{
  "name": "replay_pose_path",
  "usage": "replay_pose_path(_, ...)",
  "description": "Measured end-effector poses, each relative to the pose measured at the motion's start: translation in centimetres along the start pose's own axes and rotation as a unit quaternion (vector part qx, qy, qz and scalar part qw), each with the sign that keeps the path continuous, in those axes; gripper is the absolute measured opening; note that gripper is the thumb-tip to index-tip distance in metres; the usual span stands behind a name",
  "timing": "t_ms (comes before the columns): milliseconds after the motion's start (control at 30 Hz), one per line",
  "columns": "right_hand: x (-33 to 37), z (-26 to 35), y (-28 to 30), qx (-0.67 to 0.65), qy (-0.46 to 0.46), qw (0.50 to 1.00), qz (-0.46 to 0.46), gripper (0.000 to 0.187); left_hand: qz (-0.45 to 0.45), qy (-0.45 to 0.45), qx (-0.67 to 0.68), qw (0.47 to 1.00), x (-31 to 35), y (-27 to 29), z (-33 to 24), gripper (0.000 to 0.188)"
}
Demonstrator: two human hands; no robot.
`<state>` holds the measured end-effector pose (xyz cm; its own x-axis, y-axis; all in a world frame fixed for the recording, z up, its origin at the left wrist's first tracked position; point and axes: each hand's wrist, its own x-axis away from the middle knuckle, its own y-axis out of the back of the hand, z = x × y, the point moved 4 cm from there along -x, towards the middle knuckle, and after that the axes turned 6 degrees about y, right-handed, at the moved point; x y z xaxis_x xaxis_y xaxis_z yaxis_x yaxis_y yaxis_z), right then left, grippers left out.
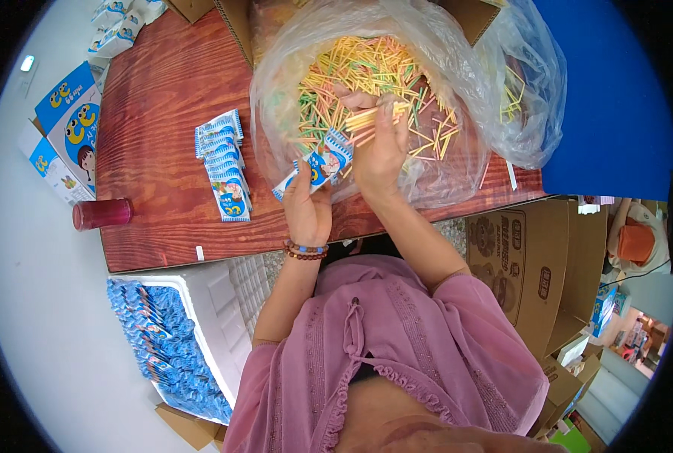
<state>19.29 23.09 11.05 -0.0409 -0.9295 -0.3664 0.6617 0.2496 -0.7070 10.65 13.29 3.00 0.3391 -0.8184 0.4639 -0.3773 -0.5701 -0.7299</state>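
Note:
My left hand, with beaded bracelets at the wrist, pinches a small blue-and-white packet by its lower left end. Close beside the packet's upper right end, my right hand grips a bundle of thin yellow and pink sticks. Both hands are over the near edge of a large clear plastic bag spread on the wooden table. Inside the bag lies a loose heap of yellow, green and pink sticks. Whether the packet's mouth is parted, I cannot tell.
Overlapping blue-and-white packets form a row on the red-brown table. A pink cylindrical container lies at the left edge near printed boxes. Below left, a white foam box holds many blue packets. Cardboard boxes stand at right.

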Motion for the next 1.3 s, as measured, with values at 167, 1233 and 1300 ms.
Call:
replay_pose_path(167,1.0,-0.2,-1.1,0.028,0.022,0.999,-0.009,0.012,0.008,0.002,0.0,1.0,0.3,0.2,0.0,0.018)
replay_pose_path(1233,3.2,-1.3,-0.9,0.048,-0.145,0.979,0.132,0.049,0.068,-0.01,0.074,0.995,-0.3,-0.1,0.1,0.03)
replay_pose_path(1300,2.7,-1.3,-0.8,0.037,-0.142,0.98,0.138,0.05,0.079,-0.007,0.08,0.994,-0.7,0.3,0.2,0.031)
